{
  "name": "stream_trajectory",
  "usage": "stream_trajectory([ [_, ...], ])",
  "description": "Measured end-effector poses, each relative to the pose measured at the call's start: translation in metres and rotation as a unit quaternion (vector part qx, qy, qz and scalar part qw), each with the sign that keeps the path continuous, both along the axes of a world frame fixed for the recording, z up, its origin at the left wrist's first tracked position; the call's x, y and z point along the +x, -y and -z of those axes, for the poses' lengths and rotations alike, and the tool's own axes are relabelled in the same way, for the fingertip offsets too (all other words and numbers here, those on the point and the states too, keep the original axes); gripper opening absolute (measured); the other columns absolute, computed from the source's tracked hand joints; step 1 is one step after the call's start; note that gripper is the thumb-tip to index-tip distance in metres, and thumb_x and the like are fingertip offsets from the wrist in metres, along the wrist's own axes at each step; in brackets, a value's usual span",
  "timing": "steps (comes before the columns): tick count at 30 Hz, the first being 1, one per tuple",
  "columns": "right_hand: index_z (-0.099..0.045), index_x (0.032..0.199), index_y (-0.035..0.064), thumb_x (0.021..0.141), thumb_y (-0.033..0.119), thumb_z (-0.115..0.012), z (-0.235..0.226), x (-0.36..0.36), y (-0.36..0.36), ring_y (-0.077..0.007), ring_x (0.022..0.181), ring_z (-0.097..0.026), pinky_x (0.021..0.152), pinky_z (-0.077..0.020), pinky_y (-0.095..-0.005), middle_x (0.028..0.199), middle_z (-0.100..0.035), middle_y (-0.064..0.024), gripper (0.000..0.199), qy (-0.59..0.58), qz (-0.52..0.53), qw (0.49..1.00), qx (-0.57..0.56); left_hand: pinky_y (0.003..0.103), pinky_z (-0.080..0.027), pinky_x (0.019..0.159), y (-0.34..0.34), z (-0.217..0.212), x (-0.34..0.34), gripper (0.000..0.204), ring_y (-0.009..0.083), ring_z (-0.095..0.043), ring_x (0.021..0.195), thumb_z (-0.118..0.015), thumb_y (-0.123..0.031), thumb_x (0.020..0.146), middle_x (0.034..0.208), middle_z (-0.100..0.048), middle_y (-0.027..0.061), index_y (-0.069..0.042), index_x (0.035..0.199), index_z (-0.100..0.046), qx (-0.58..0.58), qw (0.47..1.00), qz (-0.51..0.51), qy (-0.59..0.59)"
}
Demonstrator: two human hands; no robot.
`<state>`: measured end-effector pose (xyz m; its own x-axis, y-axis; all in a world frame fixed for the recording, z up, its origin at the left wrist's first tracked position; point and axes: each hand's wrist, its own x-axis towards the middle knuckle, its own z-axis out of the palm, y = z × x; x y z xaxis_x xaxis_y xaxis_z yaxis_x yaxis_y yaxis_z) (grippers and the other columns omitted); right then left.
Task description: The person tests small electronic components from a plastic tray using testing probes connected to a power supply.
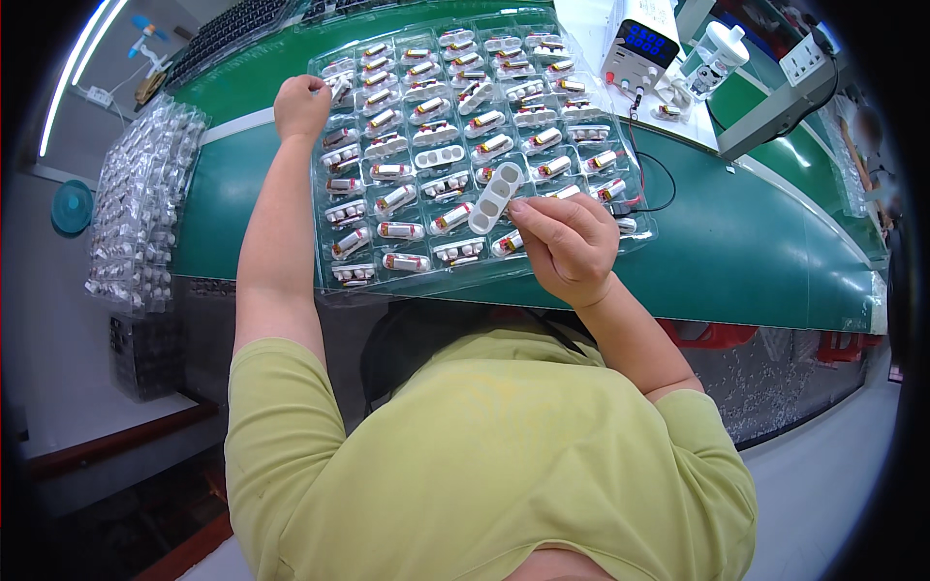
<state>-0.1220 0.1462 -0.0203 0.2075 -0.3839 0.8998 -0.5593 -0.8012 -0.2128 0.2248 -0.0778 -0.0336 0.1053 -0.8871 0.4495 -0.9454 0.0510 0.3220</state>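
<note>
My right hand (pixel 572 242) pinches a white oblong strip (pixel 497 198) with a row of round grey discs by its lower end, tilted above the tray. Under it is a clear plastic blister tray (pixel 339 293) with rows of compartments. They hold small white rounded units (pixel 405 262), many with a silvery cylinder and red and yellow bits on them. At the tray's far left edge my left hand (pixel 302 108) is closed, its fingertips beside a unit (pixel 339 87) in the corner compartments. Whatever those fingers may hold is hidden.
A white bench power supply (pixel 640 44) with a lit blue display stands at the back right, its leads (pixel 668 184) running to the tray's right side. A metal arm (pixel 775 107) carries a socket strip. Stacked filled trays (pixel 145 208) stand left of the green table (pixel 756 252).
</note>
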Motion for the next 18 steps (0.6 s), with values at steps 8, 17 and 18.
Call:
stream_trajectory([
  [8,-0.072,0.102,0.0133,0.061,-0.002,-0.071,-0.001,0.001,0.001,-0.0138,0.058,-0.055,0.05,-0.0414,-0.0267,0.092,-0.07,0.0001,0.044,0.008,-0.018,0.999,-0.031,0.043,-0.048,0.093,0.008,0.005,-0.008,0.039,0.0318,-0.062,0.107,-0.052,-0.013,0.083,0.116,-0.065,0.0124,-0.017,0.12,-0.065,0.122,0.979,0.05,0.155],
  [17,-0.073,0.1,0.0133,0.065,-0.003,-0.071,0.0,0.0,0.004,-0.0135,0.058,-0.054,0.049,-0.0404,-0.0255,0.092,-0.07,-0.0001,0.039,0.005,0.001,1.0,-0.03,0.041,-0.051,0.085,0.016,0.009,-0.007,0.026,0.0306,-0.066,0.096,-0.059,-0.018,0.082,0.103,-0.07,0.0114,-0.016,0.105,-0.07,0.08,0.994,-0.001,0.072],
  [18,-0.073,0.101,0.0134,0.065,-0.003,-0.072,0.0,-0.002,0.005,-0.0135,0.058,-0.055,0.049,-0.0405,-0.0254,0.092,-0.07,-0.0002,0.039,0.008,0.002,1.0,-0.029,0.04,-0.052,0.083,0.013,0.008,-0.007,0.024,0.0285,-0.067,0.093,-0.06,-0.018,0.081,0.101,-0.07,0.0103,-0.015,0.103,-0.071,0.045,0.999,-0.012,0.01],
])
